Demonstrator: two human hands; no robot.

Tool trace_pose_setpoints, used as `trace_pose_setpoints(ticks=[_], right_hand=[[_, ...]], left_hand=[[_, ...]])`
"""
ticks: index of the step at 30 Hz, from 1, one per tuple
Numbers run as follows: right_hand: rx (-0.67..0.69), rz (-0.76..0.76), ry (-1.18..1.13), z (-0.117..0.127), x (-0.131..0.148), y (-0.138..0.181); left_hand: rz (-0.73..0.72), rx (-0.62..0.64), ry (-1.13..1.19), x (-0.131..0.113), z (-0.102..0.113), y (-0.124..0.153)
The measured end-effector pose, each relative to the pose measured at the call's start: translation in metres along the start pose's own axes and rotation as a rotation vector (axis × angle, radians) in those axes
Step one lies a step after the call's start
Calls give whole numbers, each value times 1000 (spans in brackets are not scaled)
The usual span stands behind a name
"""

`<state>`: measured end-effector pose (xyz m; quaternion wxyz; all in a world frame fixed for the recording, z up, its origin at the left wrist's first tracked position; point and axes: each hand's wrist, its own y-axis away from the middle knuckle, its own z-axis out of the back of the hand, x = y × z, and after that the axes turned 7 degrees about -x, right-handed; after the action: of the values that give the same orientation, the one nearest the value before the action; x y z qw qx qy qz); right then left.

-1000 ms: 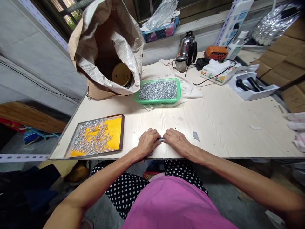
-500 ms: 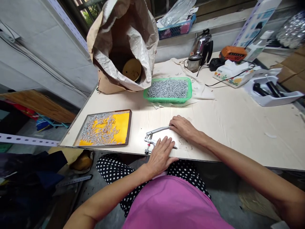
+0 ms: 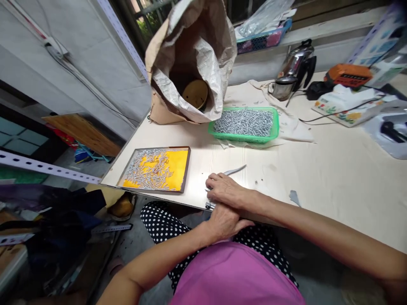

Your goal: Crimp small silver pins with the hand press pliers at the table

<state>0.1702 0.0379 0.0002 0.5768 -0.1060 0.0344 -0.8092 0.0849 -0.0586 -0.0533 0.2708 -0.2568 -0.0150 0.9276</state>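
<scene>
A pair of metal snap-fastener pliers lies at the table's front edge. One grey handle points up to the right, and a small dark tip of the jaw shows at the left. My right hand lies over the jaw end with its fingers curled round it. Just below, my left hand rests partly under the right one. Its thumb sticks out to the right, while its other fingers are hidden. To the left is a shallow tray with a yellow bottom and many small silvery metal pieces.
A green basket full of similar metal pieces stands behind my hands. Beside it, an open paper sack holds a round container. A kettle, a metal cup and an orange battery stand at the back right. A grey scrap lies on the table.
My right hand has moved left and down from the handle's end onto the pliers' jaw end, over my left fingers. The camera view has shifted left.
</scene>
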Motion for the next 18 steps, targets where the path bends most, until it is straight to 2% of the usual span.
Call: trace_pose_setpoints(ticks=[6, 9, 12, 15, 16, 18], right_hand=[[25, 157, 36, -10, 4, -18], [-42, 159, -45, -10, 2, -19], [-294, 37, -159, 4, -8, -22], [-628, -128, -195, 38, -32, -21], [-711, -190, -186, 51, -44, -19], [-808, -313, -137, 75, -74, -11]], left_hand=[[-27, 17, -39, 5, -1, 3], [-49, 31, -67, 5, 3, -3], [-126, 31, -47, 3, 10, -14], [-197, -38, -52, 9, 27, -23], [-180, -96, -75, 15, 37, -23], [-48, -246, -165, 36, 63, -21]])
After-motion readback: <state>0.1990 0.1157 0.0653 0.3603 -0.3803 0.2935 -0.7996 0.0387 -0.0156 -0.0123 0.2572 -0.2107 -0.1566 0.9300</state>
